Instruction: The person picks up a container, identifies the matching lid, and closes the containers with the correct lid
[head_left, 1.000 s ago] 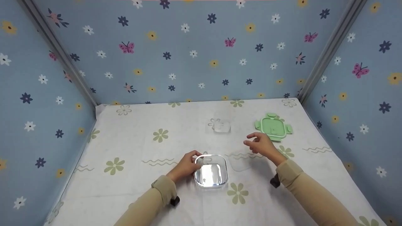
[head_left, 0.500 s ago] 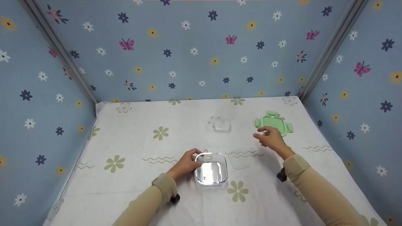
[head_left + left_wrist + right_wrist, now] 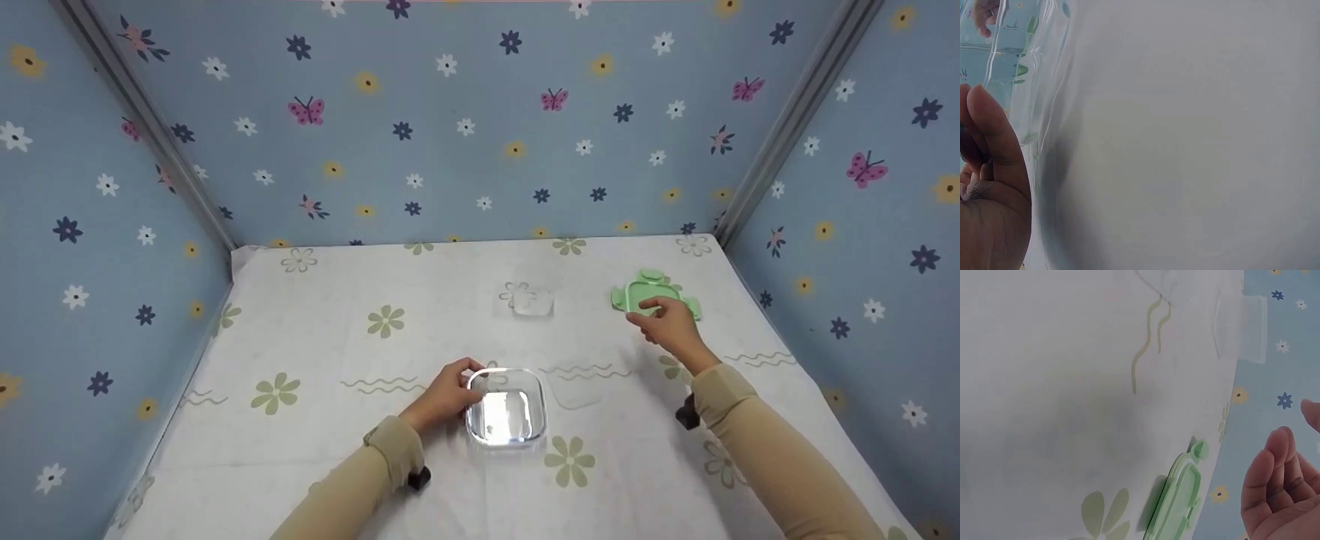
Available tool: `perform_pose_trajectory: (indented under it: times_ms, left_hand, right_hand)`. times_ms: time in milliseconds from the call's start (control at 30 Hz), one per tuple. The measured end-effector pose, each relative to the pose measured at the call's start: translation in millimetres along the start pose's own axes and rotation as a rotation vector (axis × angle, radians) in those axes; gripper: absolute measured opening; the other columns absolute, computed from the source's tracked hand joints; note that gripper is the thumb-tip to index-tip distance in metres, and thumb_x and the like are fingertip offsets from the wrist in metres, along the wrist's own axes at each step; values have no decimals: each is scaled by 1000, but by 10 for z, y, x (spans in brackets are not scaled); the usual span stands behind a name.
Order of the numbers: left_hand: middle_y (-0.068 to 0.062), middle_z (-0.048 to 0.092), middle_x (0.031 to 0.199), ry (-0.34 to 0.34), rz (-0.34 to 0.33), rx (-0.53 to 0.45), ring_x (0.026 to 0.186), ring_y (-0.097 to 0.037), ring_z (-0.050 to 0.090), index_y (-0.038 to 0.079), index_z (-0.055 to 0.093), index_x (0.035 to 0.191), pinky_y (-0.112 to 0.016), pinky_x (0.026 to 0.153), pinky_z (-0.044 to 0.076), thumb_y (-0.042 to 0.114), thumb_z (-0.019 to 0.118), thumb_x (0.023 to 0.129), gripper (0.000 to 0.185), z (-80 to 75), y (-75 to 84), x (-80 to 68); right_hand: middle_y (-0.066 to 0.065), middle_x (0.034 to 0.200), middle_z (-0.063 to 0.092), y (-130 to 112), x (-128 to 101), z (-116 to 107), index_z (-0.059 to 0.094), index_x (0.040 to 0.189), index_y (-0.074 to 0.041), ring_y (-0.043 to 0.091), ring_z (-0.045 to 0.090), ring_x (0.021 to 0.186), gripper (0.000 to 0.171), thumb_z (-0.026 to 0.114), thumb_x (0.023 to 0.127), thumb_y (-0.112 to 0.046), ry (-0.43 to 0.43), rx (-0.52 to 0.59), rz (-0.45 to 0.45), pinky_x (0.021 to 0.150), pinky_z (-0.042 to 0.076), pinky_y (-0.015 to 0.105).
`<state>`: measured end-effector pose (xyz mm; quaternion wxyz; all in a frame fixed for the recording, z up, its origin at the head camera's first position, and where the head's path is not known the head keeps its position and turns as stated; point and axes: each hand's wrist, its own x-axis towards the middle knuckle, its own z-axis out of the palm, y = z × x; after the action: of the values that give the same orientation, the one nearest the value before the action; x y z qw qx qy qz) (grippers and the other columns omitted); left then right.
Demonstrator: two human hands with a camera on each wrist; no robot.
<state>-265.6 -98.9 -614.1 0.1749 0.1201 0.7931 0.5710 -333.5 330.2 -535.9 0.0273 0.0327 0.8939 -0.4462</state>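
Observation:
A square clear glass food container (image 3: 506,437) stands on the cloth near the front middle. At its left side my left hand (image 3: 442,391) grips the wall, thumb at the rim. The left wrist view shows the curled fingers of that hand (image 3: 996,163) beside the clear wall. Toward the back right lies a green lid (image 3: 645,291) with side flaps. My right hand (image 3: 671,330) is over the lid's near part in the head view, hiding some of it. Its fingers are loosely bent, with nothing between thumb and fingertips in the right wrist view, where the lid (image 3: 1179,503) also shows.
A small clear plastic piece (image 3: 533,303) sits at the back middle. To the right of the container lies a thin, faint transparent piece (image 3: 577,397). Flower-patterned blue walls (image 3: 480,165) border the white cloth-covered table (image 3: 300,442) at the back and sides.
My right hand has moved right and away from me, from left of the green lid to over its near part. The left hand and container have stayed in place.

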Motion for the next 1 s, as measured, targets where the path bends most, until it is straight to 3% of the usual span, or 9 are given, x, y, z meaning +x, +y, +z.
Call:
perform_pose_trajectory:
  times_ms: [200, 400, 767, 1000]
  left_hand:
    - [3, 53, 70, -2, -4, 11, 56, -9, 54, 1, 61, 130, -22, 51, 49, -3, 63, 87, 43, -4, -40, 14]
    - [4, 50, 66, -7, 0, 12, 52, -9, 52, 1, 60, 129, -21, 49, 47, -3, 61, 87, 43, -6, -52, 22]
    - [3, 52, 66, -13, -10, -14, 52, -9, 53, 0, 59, 130, -22, 48, 48, -4, 60, 87, 43, 3, -49, 31]
    - [2, 53, 67, -4, -12, -14, 52, -10, 52, 0, 59, 131, -22, 49, 47, -4, 61, 87, 44, 15, -41, 22]
  right_hand:
    - [4, 89, 67, 32, 45, -83, 63, 140, 6, 21, 70, 82, 53, 77, 103, -29, 29, -5, 6, 71, 62, 22]
    - [7, 91, 70, 55, 66, -169, 64, 139, 6, 36, 75, 91, 52, 76, 103, -30, 67, -67, -7, 67, 56, 22]
    - [7, 87, 68, 120, 135, -264, 65, 135, 6, 18, 68, 74, 49, 76, 103, -29, 105, -110, -28, 65, 53, 24]
    - [20, 108, 72, 223, 145, -262, 65, 135, 7, 15, 67, 80, 51, 77, 102, -31, 128, -129, -16, 70, 53, 25]
